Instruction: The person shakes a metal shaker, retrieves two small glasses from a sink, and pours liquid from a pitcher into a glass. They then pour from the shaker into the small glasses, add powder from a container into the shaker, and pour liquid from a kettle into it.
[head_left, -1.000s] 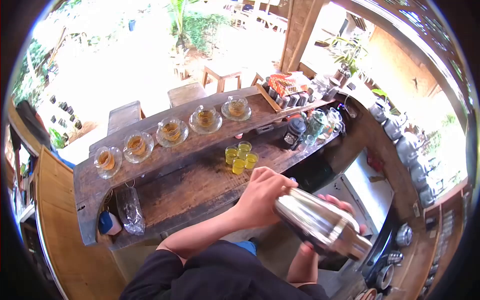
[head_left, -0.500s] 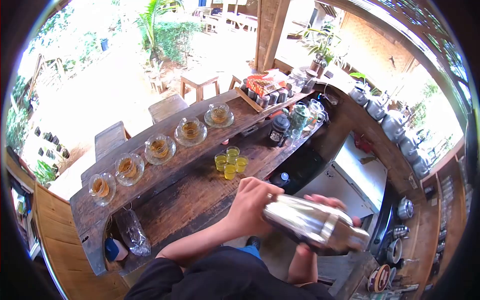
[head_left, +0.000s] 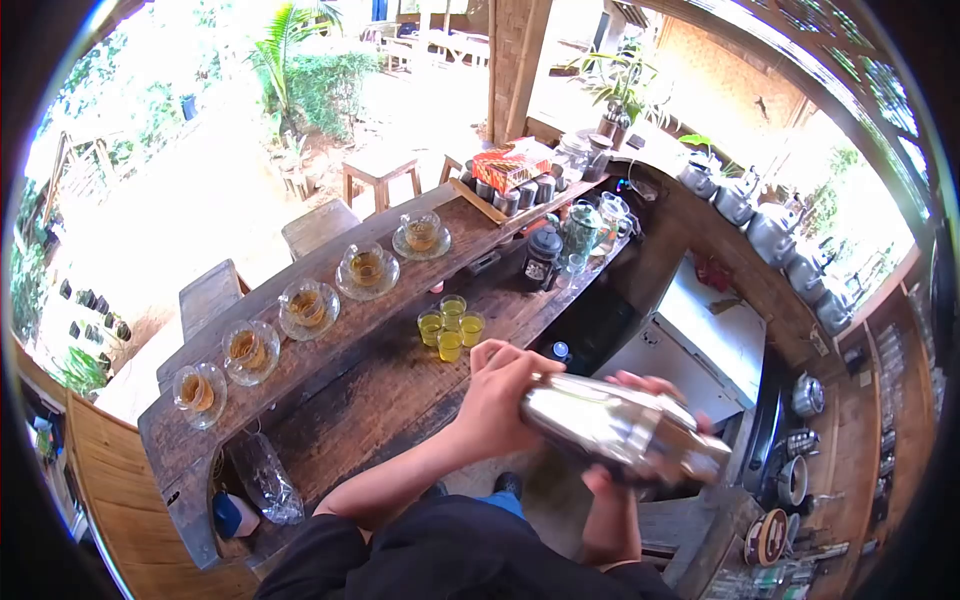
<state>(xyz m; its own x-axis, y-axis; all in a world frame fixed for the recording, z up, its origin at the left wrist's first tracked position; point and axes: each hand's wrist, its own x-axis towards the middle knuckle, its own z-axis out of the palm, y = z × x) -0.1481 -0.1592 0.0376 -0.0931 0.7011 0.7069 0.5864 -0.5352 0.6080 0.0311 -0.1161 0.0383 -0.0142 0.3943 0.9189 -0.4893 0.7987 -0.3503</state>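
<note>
A shiny metal cocktail shaker [head_left: 600, 415] lies tilted almost sideways in front of my body, blurred by motion. My left hand [head_left: 502, 395] wraps round its broad base end. Around the other part, near the narrower cap end, is my right hand [head_left: 650, 385], its fingers showing past the far side and its thumb below. Just beyond my left hand, several small glasses of yellow-green liquid [head_left: 451, 328] stand clustered on the lower wooden counter [head_left: 370, 400].
Several glass cups of amber drink [head_left: 308, 305] on saucers line the raised ledge. A French press [head_left: 542, 257] and glass pitchers [head_left: 581, 229] stand at the back. Metal kettles [head_left: 774, 233] sit along the right ledge, above a white chest [head_left: 715, 315]. Shelves with pots [head_left: 793, 480] are at right.
The shaker has shifted slightly left in the view, still in both hands. The camera view has turned a little, moving the counter items slightly left.
</note>
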